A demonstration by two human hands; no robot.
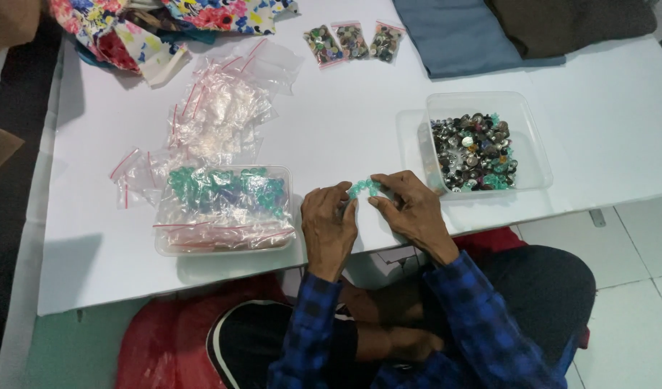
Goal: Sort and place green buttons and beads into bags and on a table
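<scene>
My left hand (329, 223) and my right hand (410, 209) meet at the near edge of the white table (345, 122). Between the fingertips of both hands is a small clear bag of teal buttons (364, 189). Left of my hands stands a clear plastic tub (226, 212) filled with small bags of teal buttons. To the right of my hands a second clear tub (482, 144) holds several loose dark, silver and teal buttons.
A heap of empty clear zip bags (215, 112) with red strips lies behind the left tub. Three small filled button bags (354, 42) sit at the far edge. Flowered cloth (165, 25), blue cloth (460, 36) and brown cloth (569, 25) lie at the back.
</scene>
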